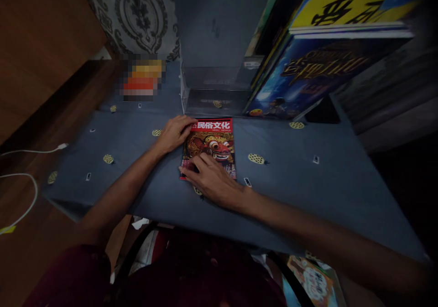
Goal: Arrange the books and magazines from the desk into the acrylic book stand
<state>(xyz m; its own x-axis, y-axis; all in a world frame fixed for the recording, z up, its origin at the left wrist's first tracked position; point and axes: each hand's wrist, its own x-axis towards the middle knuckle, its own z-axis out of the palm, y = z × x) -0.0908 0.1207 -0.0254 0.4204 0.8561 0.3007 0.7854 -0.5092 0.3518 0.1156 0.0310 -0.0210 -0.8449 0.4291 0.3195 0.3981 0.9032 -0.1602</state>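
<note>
A small book with a red top band, white Chinese title and a red-and-gold mask on its cover lies closed on the blue table cloth. My left hand rests at its upper left corner, fingers stretched over the edge of the cover. Across the lower part of the cover lies my right hand, its thumb out to the lower left edge and its other fingers loosely bent. Part of the mask picture is hidden under this hand. Neither hand visibly grips the book.
Behind the book stands a clear holder with a grey upright board. Large picture books lean at its right. A blurred orange item sits at the back left. White cables lie left of the table, and another book is below the front edge.
</note>
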